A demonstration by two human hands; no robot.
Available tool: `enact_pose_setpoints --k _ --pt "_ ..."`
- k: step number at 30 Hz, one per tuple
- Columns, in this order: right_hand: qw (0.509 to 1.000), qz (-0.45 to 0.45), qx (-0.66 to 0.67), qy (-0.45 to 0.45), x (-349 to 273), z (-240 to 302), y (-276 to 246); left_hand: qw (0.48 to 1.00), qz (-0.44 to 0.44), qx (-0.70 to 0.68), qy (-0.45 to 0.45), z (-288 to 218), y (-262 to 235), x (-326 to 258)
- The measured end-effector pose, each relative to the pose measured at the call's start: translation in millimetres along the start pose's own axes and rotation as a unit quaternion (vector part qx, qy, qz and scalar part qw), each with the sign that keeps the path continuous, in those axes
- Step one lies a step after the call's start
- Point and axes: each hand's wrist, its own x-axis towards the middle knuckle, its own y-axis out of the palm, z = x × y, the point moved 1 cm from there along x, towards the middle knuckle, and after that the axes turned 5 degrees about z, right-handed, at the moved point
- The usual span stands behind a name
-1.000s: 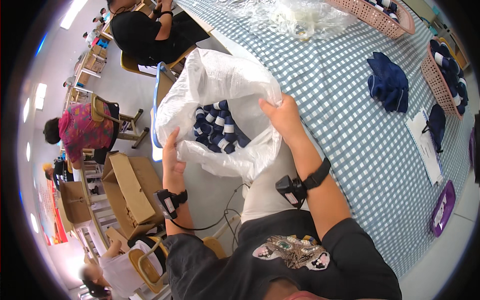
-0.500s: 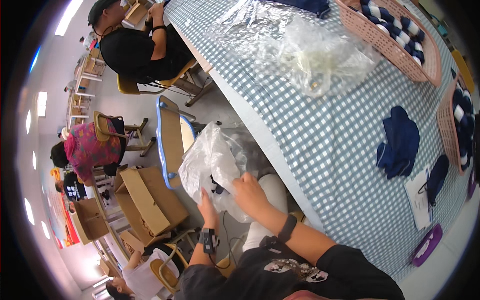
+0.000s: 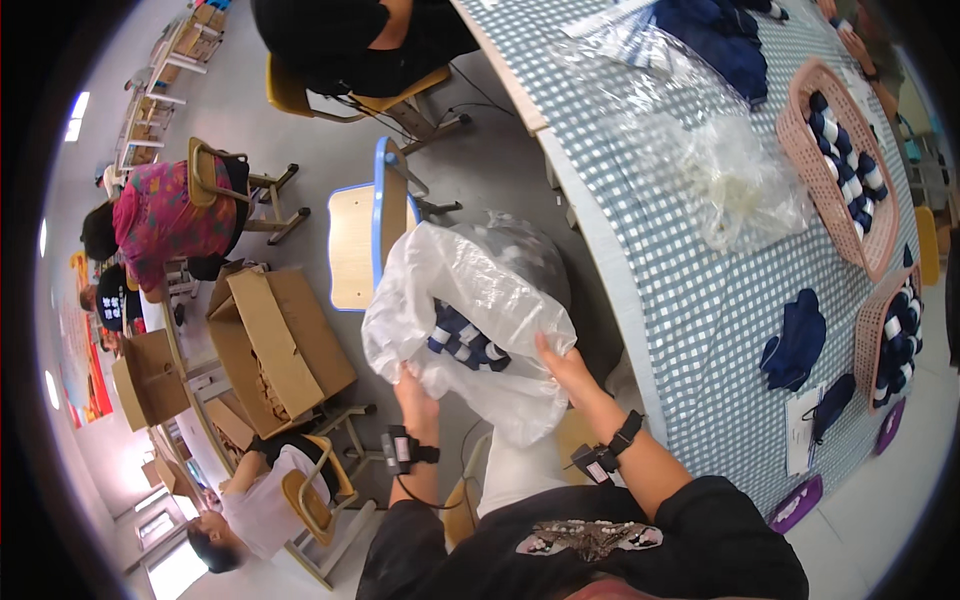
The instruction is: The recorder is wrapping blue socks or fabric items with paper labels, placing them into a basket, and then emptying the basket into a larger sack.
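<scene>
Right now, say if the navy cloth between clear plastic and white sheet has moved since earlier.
No: the navy cloth keeps its place on the tablecloth; the view shifted.

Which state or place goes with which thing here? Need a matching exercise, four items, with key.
Things:
1. White plastic bag
2. Crumpled clear plastic
3. Chair just beyond the bag
4. Large cardboard box

Matches:
a. On the checked tablecloth
b. Brown, flaps open
c. Held by the left hand and right hand
d. Blue-edged, pale seat

Pairs: 1-c, 2-a, 3-d, 4-b
</scene>
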Motion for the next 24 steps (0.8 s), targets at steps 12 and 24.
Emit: enact_pose_setpoints --k 12,24 --pt "0.862 -0.159 -0.274 -0.396 -28 117 47 0.997 0.075 0.036 -0.005 -172 26 -62" --pt "0.766 -0.339 -0.280 -0.470 -51 163 38 0.981 0.167 0.095 0.020 -195 49 -113"
